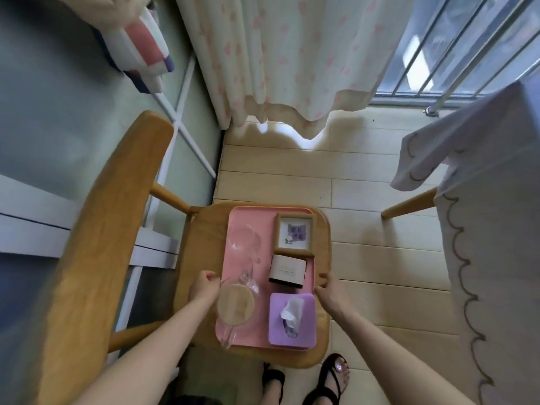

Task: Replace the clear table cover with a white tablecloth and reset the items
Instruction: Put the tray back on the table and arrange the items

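A pink tray [242, 220] rests on the seat of a wooden chair [201, 229]. On it stand a clear glass pitcher with a wooden lid [235, 308], a clear glass [244, 244], a small framed picture [295, 233], a white box [287, 271] and a purple tissue box [292, 318]. My left hand [204, 283] grips the tray's left edge. My right hand [327, 287] grips its right edge. A white tablecloth with a scalloped grey trim [491, 229] covers the table at the right.
The chair's curved wooden back [102, 229] rises at the left beside a green wall. A pale curtain with pink hearts [292, 54] hangs behind. A table leg [409, 204] shows under the cloth. My sandalled feet [330, 378] stand on the pale plank floor.
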